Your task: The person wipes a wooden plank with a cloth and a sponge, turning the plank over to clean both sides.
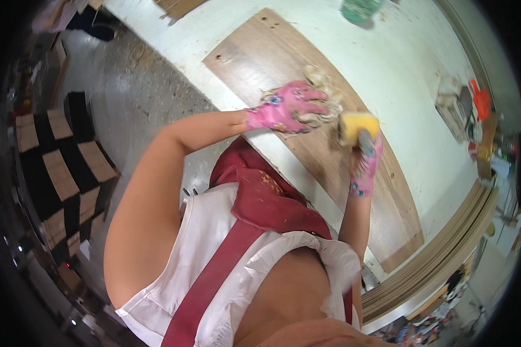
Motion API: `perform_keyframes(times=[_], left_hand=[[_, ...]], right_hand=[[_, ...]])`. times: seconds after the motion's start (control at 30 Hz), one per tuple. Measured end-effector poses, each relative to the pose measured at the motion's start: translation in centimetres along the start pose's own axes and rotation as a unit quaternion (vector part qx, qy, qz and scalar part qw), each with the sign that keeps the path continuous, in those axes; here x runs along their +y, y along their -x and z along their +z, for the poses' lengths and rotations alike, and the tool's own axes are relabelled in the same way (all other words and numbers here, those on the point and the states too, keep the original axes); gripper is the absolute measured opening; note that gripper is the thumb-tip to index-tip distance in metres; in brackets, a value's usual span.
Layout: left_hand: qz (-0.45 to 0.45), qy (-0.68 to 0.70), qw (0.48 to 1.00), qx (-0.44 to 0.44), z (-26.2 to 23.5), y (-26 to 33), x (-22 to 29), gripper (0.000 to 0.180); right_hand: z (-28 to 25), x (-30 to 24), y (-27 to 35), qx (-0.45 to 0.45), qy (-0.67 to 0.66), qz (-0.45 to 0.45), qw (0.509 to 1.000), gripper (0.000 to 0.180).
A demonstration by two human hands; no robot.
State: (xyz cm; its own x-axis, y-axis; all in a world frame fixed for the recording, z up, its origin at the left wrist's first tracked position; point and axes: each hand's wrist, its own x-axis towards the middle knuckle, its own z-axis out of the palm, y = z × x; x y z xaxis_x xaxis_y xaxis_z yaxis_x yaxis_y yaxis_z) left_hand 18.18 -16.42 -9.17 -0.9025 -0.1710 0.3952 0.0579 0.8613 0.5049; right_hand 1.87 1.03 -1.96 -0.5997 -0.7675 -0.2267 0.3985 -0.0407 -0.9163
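A long wood-grain board [255, 52] lies on a white worktop, with small holes near its far end. My left hand [289, 107], in a pink flowered glove, presses a crumpled off-white rag [324, 87] onto the board's middle, its fingers bent over the cloth. My right hand [367, 165], gloved alike, grips a yellow block that looks like a sponge [362, 122], with the thumb against its near side. The block is slightly blurred, and whether it touches the board I cannot tell. Rag and block are close together.
A green translucent container [360, 10] stands at the far side of the white worktop [405, 75]. Several stacked long panels [440, 248] lie at the right. An orange object [479, 99] sits among clutter at the far right. Stacked boards [61, 173] stand on the floor to the left.
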Motion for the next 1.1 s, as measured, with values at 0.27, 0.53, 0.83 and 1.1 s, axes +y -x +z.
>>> perform_keyframes(times=[0.27,0.53,0.83,1.1], left_hand=[[-0.037,0.3,0.953,-0.029,6.2,1.9,-2.2,0.048],[-0.007,0.282,0.959,0.016,0.9,3.0,-1.9,0.047],[-0.029,0.108,0.992,-0.065,-0.1,-0.7,-1.6,0.044],[-0.048,0.194,0.979,0.041,0.1,-1.7,-0.6,0.031]], right_hand=[[22.9,6.0,-11.1,-0.254,0.558,-0.14,0.778,0.049],[30.1,11.6,-12.6,-0.383,0.634,-0.266,0.616,0.031],[24.9,6.6,-26.4,-0.124,0.646,-0.233,0.716,0.049],[23.0,8.6,-27.8,-0.054,0.594,-0.213,0.774,0.044]])
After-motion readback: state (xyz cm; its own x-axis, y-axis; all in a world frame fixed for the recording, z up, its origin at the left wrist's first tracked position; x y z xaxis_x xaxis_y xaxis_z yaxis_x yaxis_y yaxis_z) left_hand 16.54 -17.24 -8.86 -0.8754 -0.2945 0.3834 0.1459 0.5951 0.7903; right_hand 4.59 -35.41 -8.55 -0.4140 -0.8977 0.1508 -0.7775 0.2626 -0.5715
